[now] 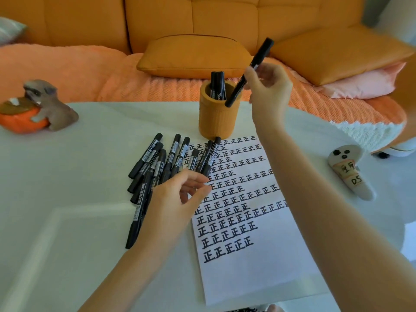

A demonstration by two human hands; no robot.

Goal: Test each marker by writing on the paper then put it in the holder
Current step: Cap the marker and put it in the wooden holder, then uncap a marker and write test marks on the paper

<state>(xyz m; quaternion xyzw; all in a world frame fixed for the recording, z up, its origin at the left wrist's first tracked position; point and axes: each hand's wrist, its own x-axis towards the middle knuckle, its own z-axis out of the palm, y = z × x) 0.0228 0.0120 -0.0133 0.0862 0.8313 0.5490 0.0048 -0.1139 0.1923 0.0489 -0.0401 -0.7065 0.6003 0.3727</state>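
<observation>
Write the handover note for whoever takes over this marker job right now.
Right hand: holds a black marker tilted, its lower end at the holder rim, not yet dropped in.
Left hand: open, fingers hovering over the marker pile beside the paper.
Done: rows of test characters on the paper; a few markers stand in the holder.
Left: drop this one in, then test and store the pile, roughly ten.

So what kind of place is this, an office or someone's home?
Most likely a home living room: an orange padded sofa with a matching orange cushion and a knitted orange throw sits right behind the white table, which carries a grey animal figurine.
</observation>
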